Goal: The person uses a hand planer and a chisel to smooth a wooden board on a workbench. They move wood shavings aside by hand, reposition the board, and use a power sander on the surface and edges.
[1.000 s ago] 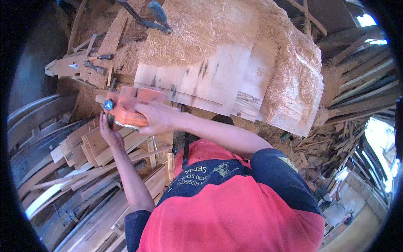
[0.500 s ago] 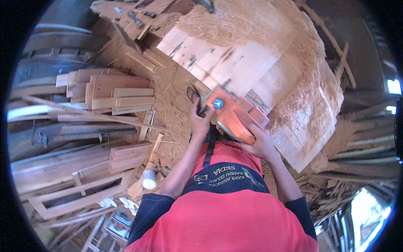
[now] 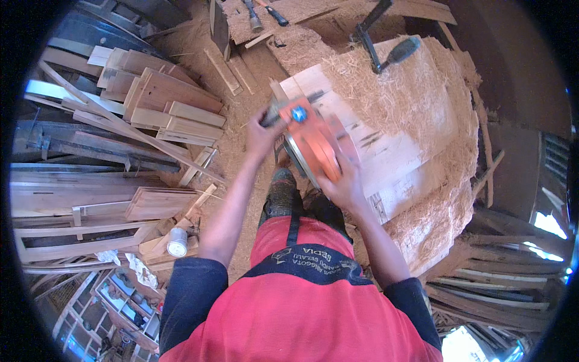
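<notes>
An orange electric planer with a blue star-shaped knob is held in front of my body, above the near-left edge of pale wooden boards. My right hand wraps round its rear handle. At the front end, my left hand closes on a dark part of the planer, beside the blue knob; motion smears some of its fingers. The planer's underside is hidden, so I cannot tell whether it touches the wood. Curly shavings lie thickly over the far and right parts of the boards.
A dark angled metal tool with a thick handle lies on the far shavings. Stacked planks and a leaning strip fill the left side. A metal can stands at lower left. Long timber is piled at right.
The planer and both hands have moved left and farther from me, toward the boards' far-left end. My view has shifted too, bringing the dark angled tool more fully into sight.
</notes>
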The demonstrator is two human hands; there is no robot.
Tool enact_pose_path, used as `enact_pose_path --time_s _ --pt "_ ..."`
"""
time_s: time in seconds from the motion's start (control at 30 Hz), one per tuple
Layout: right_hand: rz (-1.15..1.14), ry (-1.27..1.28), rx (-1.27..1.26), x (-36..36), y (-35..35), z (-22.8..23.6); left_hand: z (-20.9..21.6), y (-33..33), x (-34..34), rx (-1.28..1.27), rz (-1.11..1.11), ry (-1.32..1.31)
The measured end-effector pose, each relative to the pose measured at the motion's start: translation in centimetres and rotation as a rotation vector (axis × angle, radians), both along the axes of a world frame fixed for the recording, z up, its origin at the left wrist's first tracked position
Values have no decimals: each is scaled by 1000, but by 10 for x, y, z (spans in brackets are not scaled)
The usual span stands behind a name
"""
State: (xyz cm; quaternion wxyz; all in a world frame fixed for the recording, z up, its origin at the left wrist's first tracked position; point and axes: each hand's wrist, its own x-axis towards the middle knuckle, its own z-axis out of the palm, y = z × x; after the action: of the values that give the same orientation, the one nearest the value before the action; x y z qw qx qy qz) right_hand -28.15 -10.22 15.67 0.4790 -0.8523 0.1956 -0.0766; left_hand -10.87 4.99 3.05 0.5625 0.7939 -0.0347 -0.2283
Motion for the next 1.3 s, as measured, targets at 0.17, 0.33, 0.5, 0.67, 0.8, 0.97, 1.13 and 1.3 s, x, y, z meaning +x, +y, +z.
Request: enact_pose_path --time_s 0.17,0.33,0.5,0.67,0.8,0.97,1.13,1.3 --pt "19 -172 -83 125 -5 -30 13 1 135 -13 -43 -118" --pt "62 11 -82 91 -6 -19 20 -1 96 -97 -54 -94" --pt "-37 74 6 -79 6 1 -5 0 -82 -63 -13 -109" --pt "-109 306 73 -240 8 4 20 3 -229 133 -84 -251" --pt "-122 296 96 -216 9 4 21 4 -210 103 -82 -174" --pt "11 216 -48 -101 -1 -17 -17 -2 -95 -23 63 -236" --pt "-6 -103 -78 70 0 -20 21 -2 76 -39 -111 -68" --pt "69 -25 -48 153 2 -15 -2 2 154 -94 117 -308"
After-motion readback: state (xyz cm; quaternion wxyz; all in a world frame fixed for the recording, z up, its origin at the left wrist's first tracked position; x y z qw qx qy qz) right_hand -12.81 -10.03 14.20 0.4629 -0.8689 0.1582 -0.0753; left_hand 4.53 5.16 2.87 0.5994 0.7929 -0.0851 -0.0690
